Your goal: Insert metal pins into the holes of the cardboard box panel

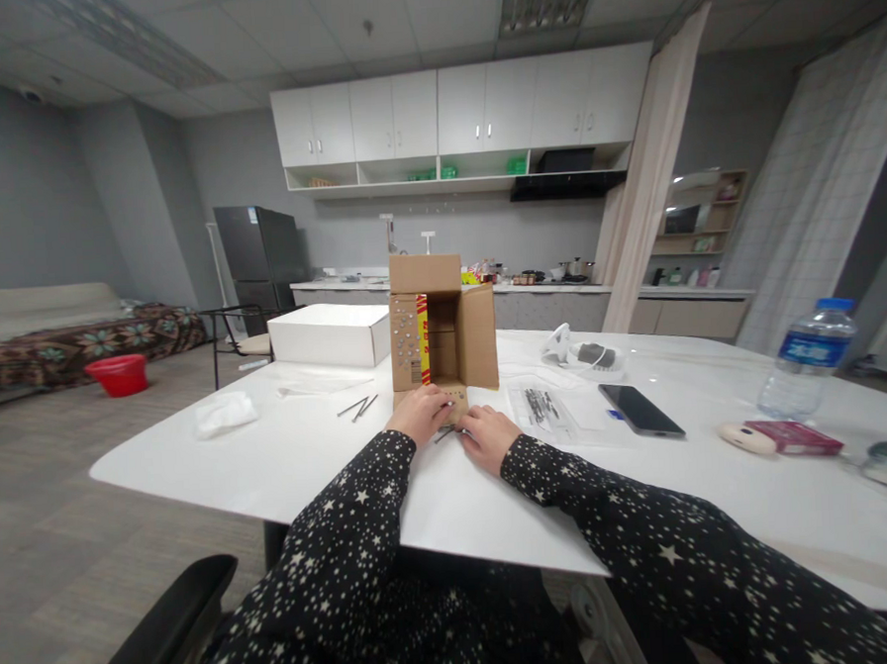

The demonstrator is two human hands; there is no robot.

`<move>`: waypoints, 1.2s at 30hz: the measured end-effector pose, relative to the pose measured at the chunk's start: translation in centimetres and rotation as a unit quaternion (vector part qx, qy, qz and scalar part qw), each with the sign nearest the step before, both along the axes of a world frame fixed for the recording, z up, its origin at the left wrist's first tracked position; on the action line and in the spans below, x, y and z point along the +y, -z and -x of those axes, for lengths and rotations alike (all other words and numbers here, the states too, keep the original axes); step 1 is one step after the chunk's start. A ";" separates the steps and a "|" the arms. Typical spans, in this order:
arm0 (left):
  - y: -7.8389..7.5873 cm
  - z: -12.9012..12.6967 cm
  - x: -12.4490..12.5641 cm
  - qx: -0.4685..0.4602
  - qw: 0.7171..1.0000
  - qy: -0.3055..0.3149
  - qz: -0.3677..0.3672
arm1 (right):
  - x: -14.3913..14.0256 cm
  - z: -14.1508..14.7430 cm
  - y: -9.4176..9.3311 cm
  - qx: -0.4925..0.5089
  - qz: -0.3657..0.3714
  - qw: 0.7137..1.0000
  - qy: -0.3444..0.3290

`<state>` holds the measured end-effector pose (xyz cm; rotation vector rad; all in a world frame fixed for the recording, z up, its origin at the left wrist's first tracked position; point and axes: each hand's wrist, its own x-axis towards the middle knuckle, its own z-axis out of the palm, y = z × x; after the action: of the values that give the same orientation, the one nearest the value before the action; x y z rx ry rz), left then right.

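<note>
At the open brown cardboard box [448,340] on the glossy white table [347,476], the left hand [422,412] rests bent over its low flap [458,401], the right hand [488,435] rests curled nearby, their grips I cannot tell, and light, steady pressure seems best.

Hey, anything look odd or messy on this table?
Mildly. The cardboard box has pale dots scattered over its left flap, while its right flap looks plain. Loose dark rods lie at differing angles to its left, and a crumpled white wad sits farther left, like litter.
</note>
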<state>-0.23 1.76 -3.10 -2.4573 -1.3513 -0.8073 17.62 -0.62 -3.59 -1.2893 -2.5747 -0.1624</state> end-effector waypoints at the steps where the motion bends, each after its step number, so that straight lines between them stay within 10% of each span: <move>1: 0.0 0.0 0.0 0.001 1.000 0.001 0.001 | 0.0 0.0 0.0 0.000 0.000 1.000 0.000; 36: -0.2 1.3 0.2 -0.075 0.991 -0.107 -0.008 | -0.1 -0.2 0.0 -0.002 0.001 1.000 -0.005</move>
<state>-1.49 1.93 -2.93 -2.2270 -1.6213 -0.9610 17.79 -0.76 -3.59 -1.2789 -2.5838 -0.1600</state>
